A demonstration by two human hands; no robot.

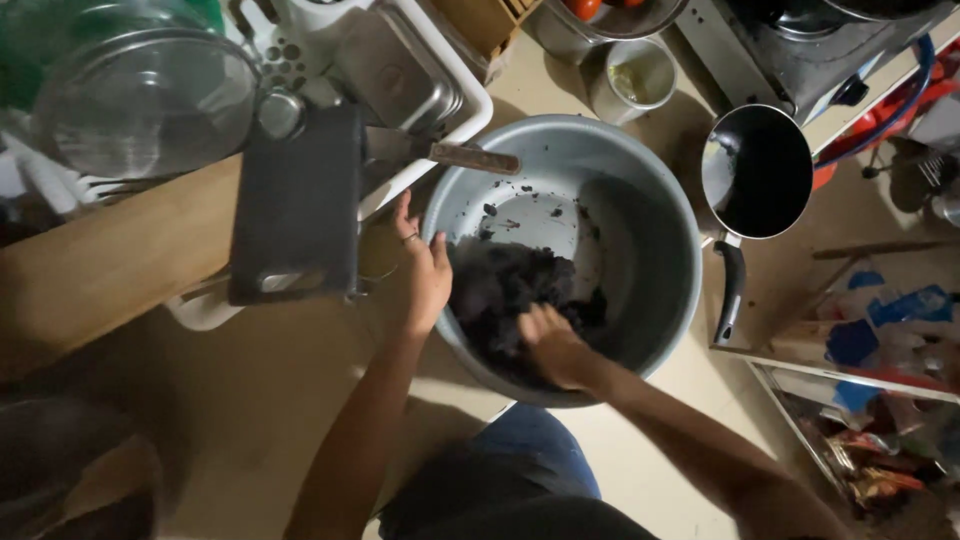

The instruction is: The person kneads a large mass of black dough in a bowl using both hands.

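The right hand is sunk into a heap of dark, wet leafy matter inside a large grey metal basin, its fingers curled down into the heap – closed around a clump of it, though how tightly cannot be told. The left hand grips the basin's near rim just to the left of that heap, thumb inside the wall, fingers spread outside, a ring on one finger. Dark scraps cling to the bare basin floor beyond both hands. Past the left hand lies a knife with a brown wooden handle, resting on a white dish rack, with a black rectangular board beside it. To the right of the right hand – outside the basin – sits a black frying pan.
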